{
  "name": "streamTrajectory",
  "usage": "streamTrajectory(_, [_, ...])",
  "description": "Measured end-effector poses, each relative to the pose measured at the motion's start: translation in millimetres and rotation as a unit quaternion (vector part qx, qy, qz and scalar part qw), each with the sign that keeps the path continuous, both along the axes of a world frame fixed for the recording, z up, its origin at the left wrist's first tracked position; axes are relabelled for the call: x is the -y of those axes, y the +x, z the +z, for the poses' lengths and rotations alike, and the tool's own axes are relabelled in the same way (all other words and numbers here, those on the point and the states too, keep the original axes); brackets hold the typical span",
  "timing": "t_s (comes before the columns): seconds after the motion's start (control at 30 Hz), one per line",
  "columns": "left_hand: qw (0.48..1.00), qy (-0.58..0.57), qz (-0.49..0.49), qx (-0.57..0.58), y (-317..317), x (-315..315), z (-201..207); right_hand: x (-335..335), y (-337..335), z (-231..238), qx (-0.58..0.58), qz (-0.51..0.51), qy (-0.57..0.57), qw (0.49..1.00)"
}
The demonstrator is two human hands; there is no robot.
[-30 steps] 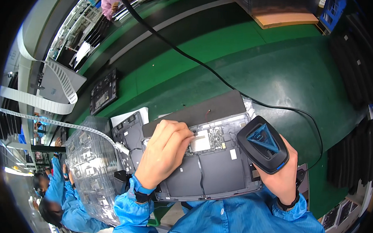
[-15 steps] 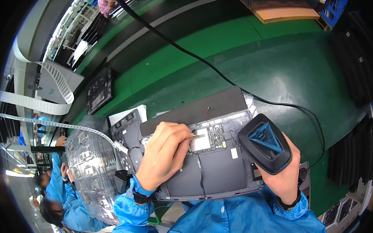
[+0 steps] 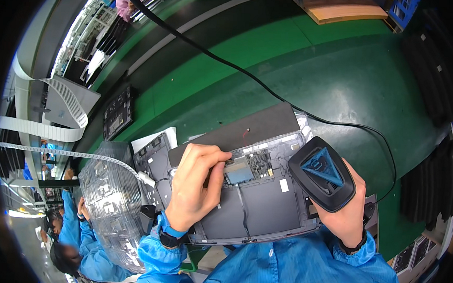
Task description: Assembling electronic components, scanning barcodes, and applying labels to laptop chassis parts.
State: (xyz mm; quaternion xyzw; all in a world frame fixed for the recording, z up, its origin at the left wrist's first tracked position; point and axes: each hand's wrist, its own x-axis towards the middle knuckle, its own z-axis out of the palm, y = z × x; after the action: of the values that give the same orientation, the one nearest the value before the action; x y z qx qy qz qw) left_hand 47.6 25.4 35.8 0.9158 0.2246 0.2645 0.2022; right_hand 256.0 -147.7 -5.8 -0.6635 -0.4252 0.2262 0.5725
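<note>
An opened laptop base (image 3: 269, 208) lies in front of me, its dark grey inside facing up. A circuit board (image 3: 260, 164) with small parts sits along its far half. A flat rectangular plate (image 3: 240, 174), now bluish, is beside my left fingers. My left hand (image 3: 196, 186) is closed in a pinch at the board's left side; what it grips, if anything, is hidden. My right hand (image 3: 343, 214) holds a black handheld barcode scanner (image 3: 321, 173) over the base's right side, its blue window facing up.
Behind the base is a dark foam pad (image 3: 247, 130). A black cable (image 3: 240, 70) crosses the green bench (image 3: 352, 97). To the left stand clear plastic trays (image 3: 113, 202) and another laptop part (image 3: 154, 158). Dark stacked panels (image 3: 426, 183) line the right. Co-workers (image 3: 95, 255) sit at left.
My left fingertips have shifted slightly left and away from me. The plate and board beside them have turned from bright silver to darker, bluish. My right hand and the scanner stay nearly still.
</note>
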Motion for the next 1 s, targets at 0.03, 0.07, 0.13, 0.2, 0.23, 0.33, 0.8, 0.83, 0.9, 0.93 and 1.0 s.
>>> streamTrajectory(0.03, [1.0, -0.001, 0.006, 0.006, -0.5, 0.0, 0.9, -0.4, 0.2, -0.1, 0.001, 0.001, -0.002, 1.0])
streamTrajectory(0.07, [1.0, -0.001, 0.008, 0.007, -0.6, -0.1, 1.8, -0.4, 0.5, -0.3, 0.002, 0.003, -0.001, 1.0])
streamTrajectory(0.13, [0.999, -0.051, 0.016, -0.006, -2.4, 0.9, 6.1, 0.8, 0.7, -0.2, -0.017, 0.009, -0.016, 1.0])
streamTrajectory(0.2, [0.998, -0.05, 0.029, 0.016, -4.9, 1.9, 10.2, 0.1, 0.3, 0.1, -0.013, 0.009, -0.014, 1.0])
streamTrajectory(0.23, [0.997, -0.05, 0.037, 0.039, -6.1, 2.4, 12.6, -0.3, 0.0, 0.2, -0.011, 0.005, -0.013, 1.0])
streamTrajectory(0.33, [0.997, -0.042, 0.033, 0.05, -15.9, 1.1, 23.9, 0.0, -2.7, 2.3, -0.031, -0.01, -0.026, 0.999])
streamTrajectory(0.8, [0.96, -0.237, -0.127, 0.076, -16.8, -20.9, 16.4, 4.7, -16.8, 19.2, 0.034, -0.041, -0.093, 0.994])
streamTrajectory(0.83, [0.971, -0.176, -0.142, 0.074, -17.6, -25.0, 12.9, 5.4, -20.0, 22.0, 0.041, -0.036, -0.09, 0.994])
streamTrajectory(0.9, [0.985, -0.099, -0.11, 0.094, -24.8, -22.9, 10.2, 8.8, -29.4, 26.4, 0.208, -0.088, -0.033, 0.974])
streamTrajectory(0.93, [0.991, -0.024, -0.08, 0.106, -27.4, -21.5, 10.6, 11.3, -34.2, 33.0, 0.214, -0.086, -0.031, 0.972])
streamTrajectory(1.0, [0.991, -0.009, -0.052, 0.122, -50.5, -9.8, 21.4, 17.6, -43.5, 56.6, 0.182, -0.03, -0.044, 0.982])
